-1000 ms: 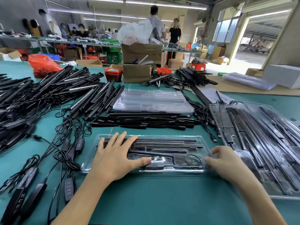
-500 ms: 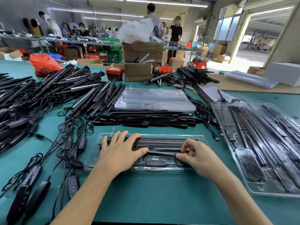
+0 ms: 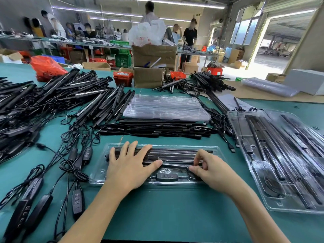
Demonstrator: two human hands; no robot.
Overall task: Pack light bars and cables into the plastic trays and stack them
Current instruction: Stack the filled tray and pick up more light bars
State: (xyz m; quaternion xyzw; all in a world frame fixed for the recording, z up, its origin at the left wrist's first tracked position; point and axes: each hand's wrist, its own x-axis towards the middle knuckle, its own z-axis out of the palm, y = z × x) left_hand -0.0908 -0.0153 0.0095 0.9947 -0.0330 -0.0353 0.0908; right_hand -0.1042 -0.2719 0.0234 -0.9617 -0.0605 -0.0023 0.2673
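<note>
Plastic tray [image 3: 98,174], clear and shallow, lies on the green counter [image 3: 166,216] directly before the person, with black light bars [image 3: 175,152] seated lengthwise in its far slots and a small black controller [image 3: 166,176] in a near pocket. Left hand [image 3: 130,165] rests flat on the tray's left half; its fingers [image 3: 135,149] are straight and spread, lying across the bars, thumb extended toward the middle. Right hand [image 3: 209,170] is at the tray's right half; its fingers are curled, and thumb and fingertips pinch a dark coil of cable [image 3: 192,170] down in the tray. A stack of empty clear trays [image 3: 166,108] sits farther back at center. Loose bars [image 3: 154,129] lie between that stack and the near tray. A heap of bars with cords and inline controllers [image 3: 52,106] covers the counter's left side. Filled trays [image 3: 280,155] lie at the right, just beside the right hand.
</note>
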